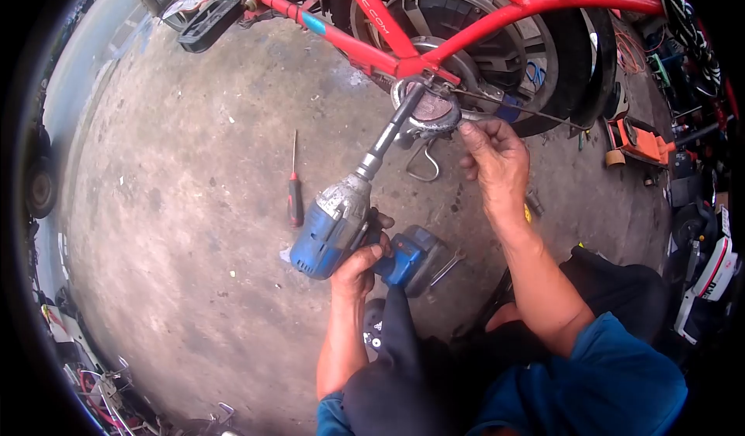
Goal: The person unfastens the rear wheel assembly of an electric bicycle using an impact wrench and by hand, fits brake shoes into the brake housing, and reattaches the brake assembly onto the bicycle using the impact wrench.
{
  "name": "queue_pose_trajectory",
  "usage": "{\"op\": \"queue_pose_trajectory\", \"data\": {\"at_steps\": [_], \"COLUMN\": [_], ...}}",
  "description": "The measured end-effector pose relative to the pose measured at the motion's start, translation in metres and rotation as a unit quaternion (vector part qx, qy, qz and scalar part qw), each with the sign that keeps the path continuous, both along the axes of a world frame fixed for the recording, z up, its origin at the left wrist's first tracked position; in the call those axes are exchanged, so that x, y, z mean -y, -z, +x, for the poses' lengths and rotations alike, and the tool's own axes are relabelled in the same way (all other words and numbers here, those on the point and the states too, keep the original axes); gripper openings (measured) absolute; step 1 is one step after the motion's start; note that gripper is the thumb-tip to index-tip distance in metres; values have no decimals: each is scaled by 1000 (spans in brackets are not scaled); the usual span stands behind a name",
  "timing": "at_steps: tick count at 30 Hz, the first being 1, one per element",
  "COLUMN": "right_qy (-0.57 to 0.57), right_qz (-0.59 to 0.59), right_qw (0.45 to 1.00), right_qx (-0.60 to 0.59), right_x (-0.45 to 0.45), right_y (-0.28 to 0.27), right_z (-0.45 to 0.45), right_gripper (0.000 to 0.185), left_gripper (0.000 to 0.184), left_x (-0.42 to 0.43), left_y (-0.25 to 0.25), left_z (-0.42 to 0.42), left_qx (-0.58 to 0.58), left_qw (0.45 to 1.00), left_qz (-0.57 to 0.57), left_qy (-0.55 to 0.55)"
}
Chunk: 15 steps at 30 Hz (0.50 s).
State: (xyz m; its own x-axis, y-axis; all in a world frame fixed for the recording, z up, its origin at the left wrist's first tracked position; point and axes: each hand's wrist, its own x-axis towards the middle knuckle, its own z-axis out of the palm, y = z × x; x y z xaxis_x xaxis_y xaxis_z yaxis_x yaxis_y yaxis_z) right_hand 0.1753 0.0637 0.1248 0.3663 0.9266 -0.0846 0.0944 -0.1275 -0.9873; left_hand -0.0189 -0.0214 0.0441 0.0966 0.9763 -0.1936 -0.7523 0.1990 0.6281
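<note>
My left hand (362, 264) is wrapped round the handle of a blue cordless impact wrench (330, 226). From its nose a long socket extension (386, 136) reaches up to the rear-end joint of a red bike frame (407, 65). Beside the socket's tip is a round metal brake drum part (431, 108). At its right edge my right hand (497, 156) has thumb and fingers pinched together; whether they grip the rim is hard to tell. Behind the frame stands the wheel (466, 28) with its black tyre.
A red-and-black screwdriver (295, 199) lies on the concrete floor at left. A wrench (448, 268) lies by the tool's battery. An orange floor jack (640, 141) stands at right, near assorted tools and parts. A black pedal (211, 23) juts out at upper left.
</note>
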Motion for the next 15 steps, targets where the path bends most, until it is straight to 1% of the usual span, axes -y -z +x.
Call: {"op": "queue_pose_trajectory", "data": {"at_steps": [1, 4, 7, 10, 15], "right_qy": [-11, -44, -83, -109, -119], "right_qz": [-44, -118, -113, -133, -109], "right_qw": [998, 981, 974, 962, 939], "right_qx": [-47, -149, -178, -214, -305], "right_x": [2, -4, -8, -9, -18], "right_y": [4, 9, 10, 10, 16], "right_z": [2, -3, -7, -9, -20], "right_gripper": [38, 46, 52, 53, 50], "left_gripper": [64, 64, 64, 64, 63], "left_x": [0, -1, 0, 0, -1], "left_y": [0, 2, 7, 9, 8], "left_z": [1, 0, -3, 1, 5], "left_qx": [3, 1, 12, 4, 12], "left_qw": [1000, 1000, 1000, 999, 1000], "left_qz": [2, -2, -3, -19, -22], "left_qy": [4, 11, 27, 26, 17]}}
